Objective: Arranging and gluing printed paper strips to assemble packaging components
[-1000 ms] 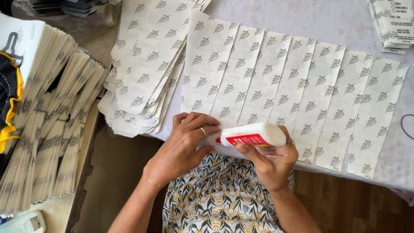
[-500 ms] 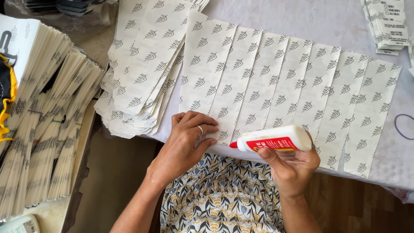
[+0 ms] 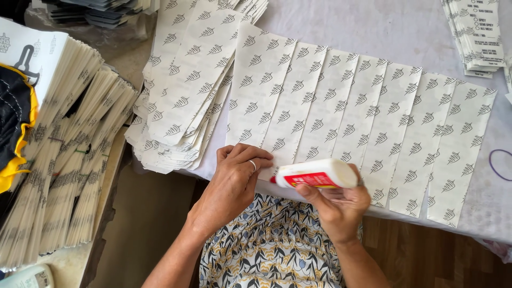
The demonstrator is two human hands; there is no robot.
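With the left hand (image 3: 234, 178) pressing flat the white leaf-printed paper strip (image 3: 260, 93), the right hand (image 3: 336, 205), gripping the white-and-red glue bottle (image 3: 316, 174), should keep its nozzle at nine o'clock, tracing that strip's bottom edge steadily.

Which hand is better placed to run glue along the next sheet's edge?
Right hand: it grips the glue bottle, nozzle at the patterned sheets. Left hand lies flat, pinning them.

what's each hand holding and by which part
Right hand grips the glue bottle around its body. Left hand holds nothing, pressing flat on a patterned paper strip.
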